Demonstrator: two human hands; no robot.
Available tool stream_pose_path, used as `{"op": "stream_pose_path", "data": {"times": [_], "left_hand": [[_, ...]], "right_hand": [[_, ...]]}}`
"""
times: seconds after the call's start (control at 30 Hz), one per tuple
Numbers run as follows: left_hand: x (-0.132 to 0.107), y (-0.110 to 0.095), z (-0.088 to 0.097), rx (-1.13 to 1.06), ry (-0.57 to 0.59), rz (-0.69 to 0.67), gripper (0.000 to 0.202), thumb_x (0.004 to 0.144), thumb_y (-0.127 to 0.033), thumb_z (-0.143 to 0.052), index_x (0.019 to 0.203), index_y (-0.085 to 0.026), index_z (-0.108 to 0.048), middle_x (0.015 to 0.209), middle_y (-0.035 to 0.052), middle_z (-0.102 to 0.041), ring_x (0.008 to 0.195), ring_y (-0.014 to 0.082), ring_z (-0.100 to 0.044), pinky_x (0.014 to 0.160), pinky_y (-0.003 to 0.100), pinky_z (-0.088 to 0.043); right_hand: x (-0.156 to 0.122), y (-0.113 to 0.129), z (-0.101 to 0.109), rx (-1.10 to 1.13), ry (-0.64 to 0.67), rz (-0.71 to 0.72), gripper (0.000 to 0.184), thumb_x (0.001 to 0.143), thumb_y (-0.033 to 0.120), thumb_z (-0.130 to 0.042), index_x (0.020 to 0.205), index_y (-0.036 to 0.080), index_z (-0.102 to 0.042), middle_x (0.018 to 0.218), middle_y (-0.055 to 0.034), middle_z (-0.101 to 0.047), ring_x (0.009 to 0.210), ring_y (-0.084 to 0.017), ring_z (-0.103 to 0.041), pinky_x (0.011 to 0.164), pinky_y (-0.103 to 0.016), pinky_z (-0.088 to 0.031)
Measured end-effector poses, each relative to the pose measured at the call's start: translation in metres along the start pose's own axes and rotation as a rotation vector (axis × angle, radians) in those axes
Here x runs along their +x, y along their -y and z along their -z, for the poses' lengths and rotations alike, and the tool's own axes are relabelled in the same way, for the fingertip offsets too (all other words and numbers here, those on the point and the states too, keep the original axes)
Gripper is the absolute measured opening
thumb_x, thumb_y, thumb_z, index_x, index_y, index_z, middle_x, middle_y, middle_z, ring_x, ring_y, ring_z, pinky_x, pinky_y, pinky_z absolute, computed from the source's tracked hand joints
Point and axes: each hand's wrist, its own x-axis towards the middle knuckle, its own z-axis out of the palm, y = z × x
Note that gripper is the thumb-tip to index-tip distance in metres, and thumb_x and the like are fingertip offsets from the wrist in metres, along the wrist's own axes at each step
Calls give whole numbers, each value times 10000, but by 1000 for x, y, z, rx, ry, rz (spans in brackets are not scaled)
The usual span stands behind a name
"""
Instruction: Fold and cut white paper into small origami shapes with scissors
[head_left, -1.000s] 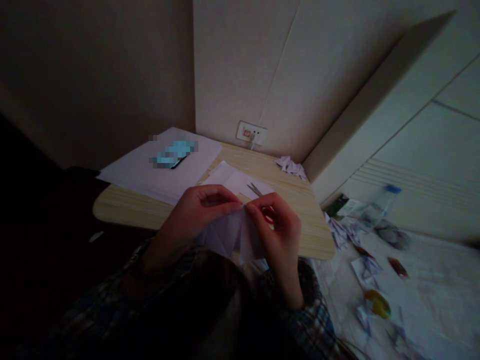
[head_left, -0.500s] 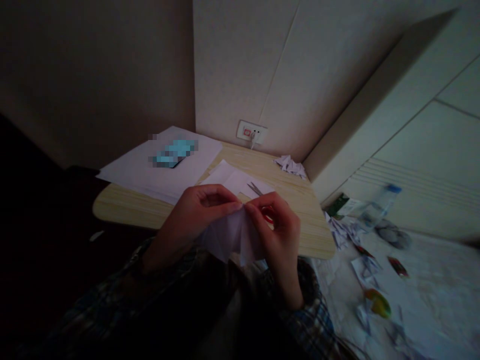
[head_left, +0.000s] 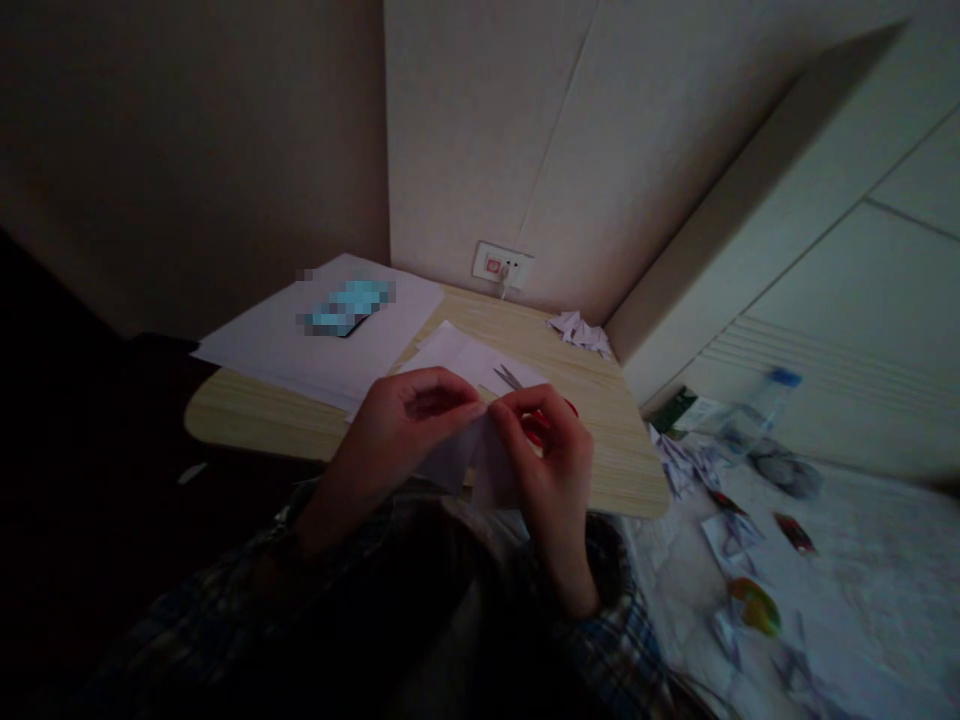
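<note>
A folded sheet of white paper [head_left: 496, 478] hangs from my fingertips over the near edge of the table, with a gap between its two lower flaps. My left hand [head_left: 409, 425] pinches its top edge between thumb and forefinger. Close beside it, my right hand [head_left: 551, 450] pinches the same edge, the fingertips almost touching. Scissors with red handles [head_left: 508, 377] lie behind the right hand, which partly hides them. Under the blades is another white paper piece [head_left: 457, 350].
Large white sheets [head_left: 277, 340] with a pixelated phone-like object [head_left: 349, 305] cover the wooden table's [head_left: 626, 470] left. Folded paper pieces [head_left: 581, 333] sit at the back right corner, near a wall socket [head_left: 502, 265]. A clear bottle [head_left: 761, 415] and several scraps lie on the pale bedding [head_left: 885, 560].
The lower flaps of the held paper have swung up and away, showing less below the hands. Both hands keep their pinch, the right one shifting slightly left.
</note>
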Motion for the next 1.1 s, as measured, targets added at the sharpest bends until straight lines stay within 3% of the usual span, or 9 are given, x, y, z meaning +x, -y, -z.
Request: {"op": "stream_pose_path", "data": {"times": [0.17, 0.4, 0.6, 0.73, 0.97, 1.1], "left_hand": [[0, 3, -3, -28, 5, -16, 125, 695, -279, -688, 693, -166, -633, 719, 1, -668, 736, 157, -632, 700, 237, -505], [-2, 5, -1, 0, -17, -63, 105, 716, -269, -693, 706, -178, -641, 741, -6, -679, 748, 149, -633, 727, 230, -497], [1, 2, -1, 34, 60, -2, 189, 662, -339, -737, 658, -171, -651, 676, 1, -678, 691, 166, -630, 670, 251, -504], [1, 2, -2, 75, 31, -40, 239, 658, -369, -740, 617, -159, -633, 646, 3, -662, 662, 157, -618, 660, 251, -502], [4, 8, 1, 31, -12, -13, 264, 639, -398, -753, 633, -169, -622, 637, -8, -656, 652, 149, -616, 641, 246, -506], [6, 11, 2, 43, -3, -3, 290, 617, -424, -756, 625, -168, -620, 635, -3, -654, 653, 156, -616, 631, 252, -505]], "right_hand": [[-1, -2, -4, -2, -39, 10, 133, 836, 259, -599, 723, 204, -556, 695, 26, -563, 683, -135, -536, 616, -255, -446], [2, -5, -2, 48, 26, -32, 113, 844, 279, -602, 752, 216, -585, 738, 14, -610, 705, -148, -562, 610, -260, -453], [1, -4, -1, -61, -56, 55, 122, 854, 259, -567, 737, 224, -551, 717, 15, -572, 697, -148, -537, 631, -270, -442], [1, -5, -1, -75, -83, 55, 126, 854, 263, -563, 740, 214, -544, 710, 22, -570, 679, -137, -535, 626, -258, -434], [9, -11, 5, 72, 87, -80, 89, 800, 271, -631, 739, 206, -625, 733, 7, -650, 711, -144, -593, 624, -247, -471], [12, -15, 8, 114, 93, -136, 99, 749, 273, -664, 687, 200, -641, 695, 6, -662, 680, -146, -604, 610, -247, -479]]}}
